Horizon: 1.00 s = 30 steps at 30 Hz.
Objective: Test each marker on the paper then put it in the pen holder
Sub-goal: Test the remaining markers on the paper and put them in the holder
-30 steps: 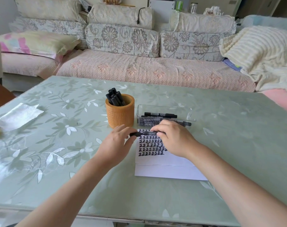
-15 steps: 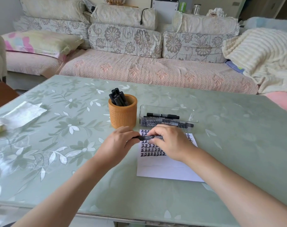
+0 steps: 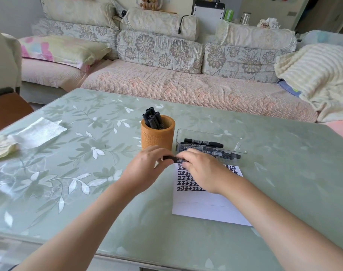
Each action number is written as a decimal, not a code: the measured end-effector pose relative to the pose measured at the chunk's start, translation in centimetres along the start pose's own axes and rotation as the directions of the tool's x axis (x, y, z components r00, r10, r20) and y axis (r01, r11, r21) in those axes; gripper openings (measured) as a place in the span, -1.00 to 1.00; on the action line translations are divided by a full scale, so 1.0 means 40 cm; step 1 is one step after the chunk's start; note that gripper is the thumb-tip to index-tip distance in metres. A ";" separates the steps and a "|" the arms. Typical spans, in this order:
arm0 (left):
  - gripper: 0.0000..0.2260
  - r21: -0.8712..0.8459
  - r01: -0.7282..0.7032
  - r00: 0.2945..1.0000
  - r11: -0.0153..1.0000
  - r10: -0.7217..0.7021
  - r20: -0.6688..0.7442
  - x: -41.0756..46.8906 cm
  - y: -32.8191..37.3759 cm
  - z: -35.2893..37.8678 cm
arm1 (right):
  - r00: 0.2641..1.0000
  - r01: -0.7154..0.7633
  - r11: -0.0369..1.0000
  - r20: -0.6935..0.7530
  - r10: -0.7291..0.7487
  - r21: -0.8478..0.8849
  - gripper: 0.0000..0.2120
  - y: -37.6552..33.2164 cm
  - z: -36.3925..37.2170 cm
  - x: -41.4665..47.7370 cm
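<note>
Step, by my read: cap being pulled off or pushed on, unclear which. Do it well: pull straight along the barrel, steady grip on both ends, tip clear of skin. Left hand fingers curled tight on the left end of the slim black plastic marker, held level. Round orange woven pen holder just beyond the fingers. Right hand fingers pinch the marker's right end, over the white marked paper sheet; clear plastic marker tray just beyond.

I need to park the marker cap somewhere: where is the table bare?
Bare table lies right of the paper and clear tray, and between the pen holder and the foil sheet. It is crowded around both hands, holder, tray and paper.
</note>
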State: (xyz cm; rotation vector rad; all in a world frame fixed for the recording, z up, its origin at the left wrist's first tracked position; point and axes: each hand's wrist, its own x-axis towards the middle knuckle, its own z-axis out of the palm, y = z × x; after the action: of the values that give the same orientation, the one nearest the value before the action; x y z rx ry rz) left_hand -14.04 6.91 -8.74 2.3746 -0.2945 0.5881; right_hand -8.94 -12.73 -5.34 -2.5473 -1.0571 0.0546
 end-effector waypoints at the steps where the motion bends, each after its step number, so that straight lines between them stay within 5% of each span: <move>1: -0.88 -0.009 0.025 1.000 1.000 -0.025 -0.003 0.003 -0.006 0.001 | 1.000 -0.022 1.000 -0.007 0.022 0.014 -0.72 0.001 0.002 0.008; 5: -0.82 0.019 0.058 0.998 0.998 -0.059 0.033 0.004 -0.033 0.015 | 0.979 -0.094 0.988 -0.166 0.114 0.124 -0.76 0.012 -0.022 0.040; 11: -0.76 0.155 -0.050 0.981 0.987 0.019 0.193 0.001 -0.044 0.050 | 0.846 -0.009 0.946 -0.502 0.180 0.325 -0.90 -0.027 -0.097 0.115; 19: -0.52 0.210 -0.074 0.971 0.975 0.022 0.240 0.010 -0.054 0.089 | 0.834 0.008 0.901 -0.499 0.234 0.435 -0.92 -0.067 -0.119 0.284; 24: -0.68 0.224 -0.096 0.969 0.970 0.040 0.243 0.011 -0.065 0.100 | 0.913 -0.208 0.958 -0.311 0.262 0.198 -0.95 -0.058 -0.081 0.306; 30: -0.69 0.226 -0.089 0.970 0.970 0.032 0.242 0.016 -0.062 0.107 | 0.909 -0.326 0.937 -0.314 0.275 -0.123 -0.79 -0.050 -0.075 0.328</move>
State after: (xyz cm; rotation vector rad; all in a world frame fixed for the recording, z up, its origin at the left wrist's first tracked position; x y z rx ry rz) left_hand -11.18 5.94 -12.68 2.6794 -0.4247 0.3830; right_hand -0.35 -3.39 -0.44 -2.7427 -0.5711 -0.3370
